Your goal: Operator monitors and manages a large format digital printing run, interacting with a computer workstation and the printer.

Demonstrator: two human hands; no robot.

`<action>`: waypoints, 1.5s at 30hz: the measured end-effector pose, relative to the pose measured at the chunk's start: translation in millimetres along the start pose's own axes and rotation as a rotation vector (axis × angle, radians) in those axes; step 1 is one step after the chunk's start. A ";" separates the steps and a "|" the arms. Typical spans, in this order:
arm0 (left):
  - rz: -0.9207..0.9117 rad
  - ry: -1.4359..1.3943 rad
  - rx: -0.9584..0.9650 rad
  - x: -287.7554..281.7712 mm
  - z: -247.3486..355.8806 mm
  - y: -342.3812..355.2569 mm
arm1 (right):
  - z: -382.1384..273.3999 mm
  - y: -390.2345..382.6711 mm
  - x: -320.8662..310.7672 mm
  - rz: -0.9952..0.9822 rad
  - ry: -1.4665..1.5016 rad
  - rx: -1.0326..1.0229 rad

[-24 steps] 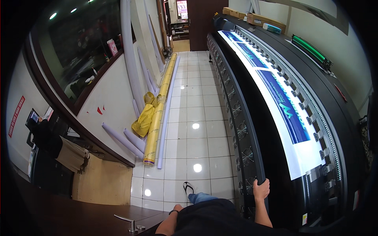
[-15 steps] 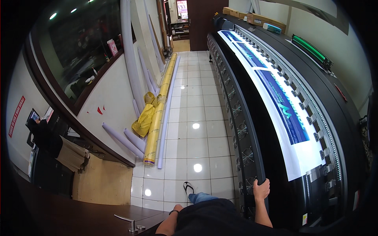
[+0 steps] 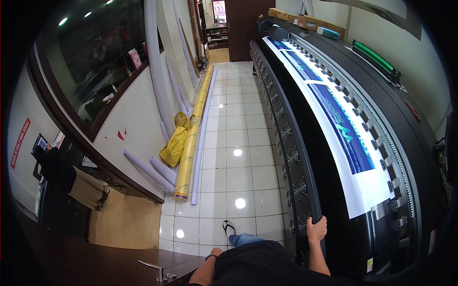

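R hand [image 3: 317, 229] is clamped on the near end of the fan bar [image 3: 287, 133], fingers wrapped over its top edge. L hand [image 3: 216, 252] hangs low by the person's black top, nearest to that; its fingers are mostly hidden, so can't tell if curled or spread. Fan bar = long, blk, w/ a row of round fans, running down the L side of the lg blk printer [image 3: 389, 126]. Printed sheet [image 3: 336, 117] lies on the printer, R of the bar w/ a dark strip btwn: white w/ blue panels, near end bare white.

On printer top: brown cartons [image 3: 322, 25], blue-white pack [image 3: 328, 33], green-lit roller [image 3: 376, 61], sm red tool [image 3: 412, 110].

Floor [image 3: 238, 176] is white tile. Yellow roll [image 3: 190, 155] lies along it, yellow wrap [image 3: 174, 146] just L, pale tube [image 3: 200, 143] just R. Lower L: brown door [image 3: 114, 262] w/ metal handle [image 3: 155, 265]. Far L: co-worker [image 3: 56, 169], dk top, at a screen [image 3: 41, 141].
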State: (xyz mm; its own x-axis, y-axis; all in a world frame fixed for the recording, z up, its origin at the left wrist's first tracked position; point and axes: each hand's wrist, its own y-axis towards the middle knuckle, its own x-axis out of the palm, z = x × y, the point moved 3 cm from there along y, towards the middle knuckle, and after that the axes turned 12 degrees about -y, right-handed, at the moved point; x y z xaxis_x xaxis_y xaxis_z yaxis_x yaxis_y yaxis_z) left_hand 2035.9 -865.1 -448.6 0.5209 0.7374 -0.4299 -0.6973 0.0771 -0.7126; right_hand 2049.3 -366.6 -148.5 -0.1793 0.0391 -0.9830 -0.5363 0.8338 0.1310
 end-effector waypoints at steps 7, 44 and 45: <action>0.002 0.020 0.005 -1.8 7.3 -4.0 | -0.6 0.1 -2.7 -0.004 -0.006 0.012; -0.310 0.496 0.281 20.2 138.9 17.0 | 17.8 -1.9 8.5 -0.018 0.026 -0.045; -0.462 0.508 0.342 23.8 184.8 3.9 | 12.0 0.4 -1.4 -0.070 0.088 -0.081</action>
State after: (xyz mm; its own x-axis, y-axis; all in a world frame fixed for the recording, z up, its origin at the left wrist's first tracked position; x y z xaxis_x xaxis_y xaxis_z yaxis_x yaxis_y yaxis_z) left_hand 1954.6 -723.3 -359.3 0.9011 0.1875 -0.3909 -0.4242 0.5672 -0.7060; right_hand 2059.2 -359.7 -148.7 -0.2087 -0.0692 -0.9755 -0.6146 0.7852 0.0758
